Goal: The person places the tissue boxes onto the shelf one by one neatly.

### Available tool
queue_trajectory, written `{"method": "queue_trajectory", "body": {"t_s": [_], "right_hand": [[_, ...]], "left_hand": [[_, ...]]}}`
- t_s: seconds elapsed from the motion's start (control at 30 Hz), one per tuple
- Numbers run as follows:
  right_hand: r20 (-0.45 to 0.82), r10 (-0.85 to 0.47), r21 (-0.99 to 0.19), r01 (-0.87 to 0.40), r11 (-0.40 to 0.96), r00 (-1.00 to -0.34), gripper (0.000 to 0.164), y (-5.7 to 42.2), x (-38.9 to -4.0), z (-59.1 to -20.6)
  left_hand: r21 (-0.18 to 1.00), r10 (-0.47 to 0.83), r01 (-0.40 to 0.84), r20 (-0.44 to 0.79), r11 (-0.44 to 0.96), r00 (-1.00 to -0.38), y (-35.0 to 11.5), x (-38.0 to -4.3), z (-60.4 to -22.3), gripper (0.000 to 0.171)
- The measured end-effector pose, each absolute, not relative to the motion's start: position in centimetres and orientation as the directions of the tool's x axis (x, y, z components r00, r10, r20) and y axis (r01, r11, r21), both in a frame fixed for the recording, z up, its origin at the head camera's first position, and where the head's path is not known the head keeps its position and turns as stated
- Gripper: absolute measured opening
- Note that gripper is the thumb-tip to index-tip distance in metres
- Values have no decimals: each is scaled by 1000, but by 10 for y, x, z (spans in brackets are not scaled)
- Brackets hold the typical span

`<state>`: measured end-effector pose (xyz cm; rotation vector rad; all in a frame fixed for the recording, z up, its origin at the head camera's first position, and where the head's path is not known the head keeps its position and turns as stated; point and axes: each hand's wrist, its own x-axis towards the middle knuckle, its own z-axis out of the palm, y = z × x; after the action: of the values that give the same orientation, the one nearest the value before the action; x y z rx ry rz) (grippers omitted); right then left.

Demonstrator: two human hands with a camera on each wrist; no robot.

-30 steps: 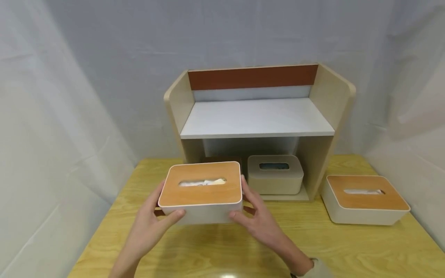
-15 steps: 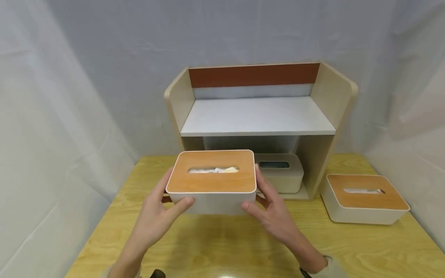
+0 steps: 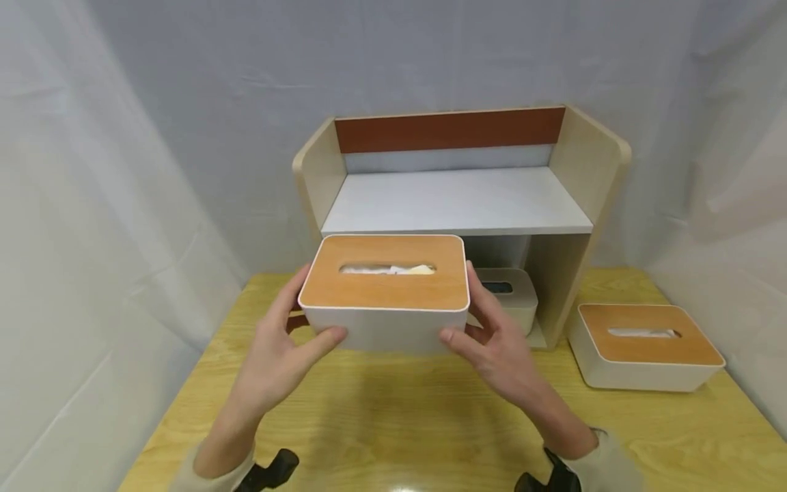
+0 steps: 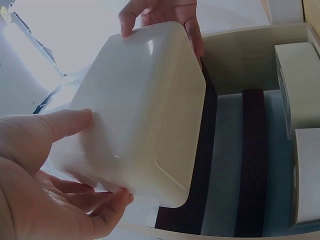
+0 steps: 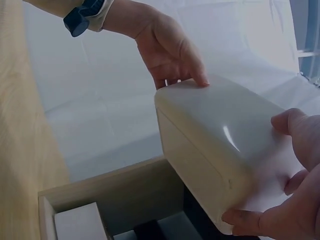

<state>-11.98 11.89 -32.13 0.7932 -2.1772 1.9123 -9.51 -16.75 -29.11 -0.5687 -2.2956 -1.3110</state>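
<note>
A white tissue box [image 3: 384, 294] with an orange wood-look lid hangs in the air between both hands, before the shelf unit [image 3: 455, 198]. My left hand [image 3: 273, 355] grips its left end, thumb on the front wall and fingers around the side. At the opposite end my right hand [image 3: 501, 352] holds it the same way. Both wrist views show the box's pale underside and the fingers curled against it. Tissue shows in the lid's slot. A beige tissue box [image 3: 519, 301] in the lower compartment is partly hidden behind the right hand and the held box.
Another orange-lidded white tissue box [image 3: 652, 348] stands on the wooden table [image 3: 406, 424], right of the unit. The upper white shelf board [image 3: 458, 198] lies between two side panels, with a brown rail [image 3: 451, 130] behind. Pale cloth [image 3: 184, 137] hangs around the table.
Both hands have raised the held tissue box and shifted it slightly right, toward the upper shelf's front edge. It covers more of the lower compartment. The box on the right stays put.
</note>
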Motion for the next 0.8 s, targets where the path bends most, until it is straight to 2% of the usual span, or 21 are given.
{"method": "queue_trajectory", "body": {"t_s": [0.27,0.5,0.8], "right_hand": [[484,-289,-856,-515,36,-826,91,122,-125,-306],[518,-288,-824,-560,86,-806,89,124,-133,-284],[515,-246,-839,-542,53,-821,85,125,-153,-267]], "left_hand": [[678,152,569,572,465,-806,-168,-103,-281,87],[676,134,599,608,428,-782,-168,-113,-265,85],[699,98,557,581,449,-808,-167,-140,-248,80]]}}
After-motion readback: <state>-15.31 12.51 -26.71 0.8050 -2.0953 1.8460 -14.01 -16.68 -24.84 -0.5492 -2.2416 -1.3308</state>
